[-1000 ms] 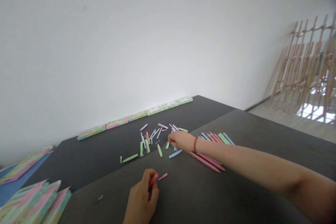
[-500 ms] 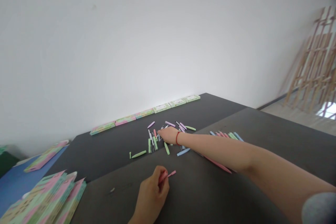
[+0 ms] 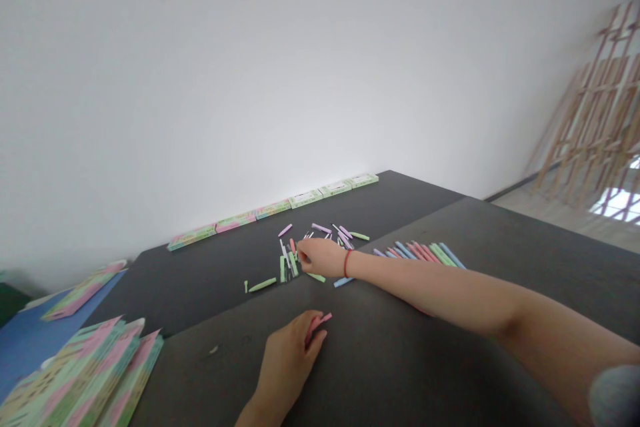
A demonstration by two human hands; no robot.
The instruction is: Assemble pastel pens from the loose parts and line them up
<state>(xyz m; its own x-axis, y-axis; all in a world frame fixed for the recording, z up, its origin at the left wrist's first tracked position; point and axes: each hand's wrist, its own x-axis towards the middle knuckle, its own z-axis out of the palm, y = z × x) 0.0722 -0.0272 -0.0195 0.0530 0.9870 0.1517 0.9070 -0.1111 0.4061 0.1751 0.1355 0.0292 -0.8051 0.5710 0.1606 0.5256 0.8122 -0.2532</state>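
My left hand (image 3: 287, 360), low in the middle of the head view, is closed around a pink pen part (image 3: 324, 319); its end sticks out past the thumb and forefinger. Farther off, my right hand (image 3: 323, 258), with a red cord on the wrist, is over a loose heap of pen parts. Its fingers are drawn together, and what they hold, if anything, is hidden. About them lie green pen barrels (image 3: 293, 264), purple pen parts (image 3: 321, 228), white thin tubes (image 3: 285, 252) and a blue piece (image 3: 343, 281). A green barrel (image 3: 263, 285) lies apart on the left.
A row of pens (image 3: 425, 252) in several colours lies beyond my right forearm. Flat patterned boxes (image 3: 273, 211) line the wall edge of the dark table (image 3: 400, 360). More boxes (image 3: 95, 373) are stacked at the lower left. Wooden frames (image 3: 595, 107) lean at the far right.
My right hand has risen slightly within the heap, its fingers drawn together. In my left hand the pink part has turned, and less of it sticks out. The view has shifted a little.
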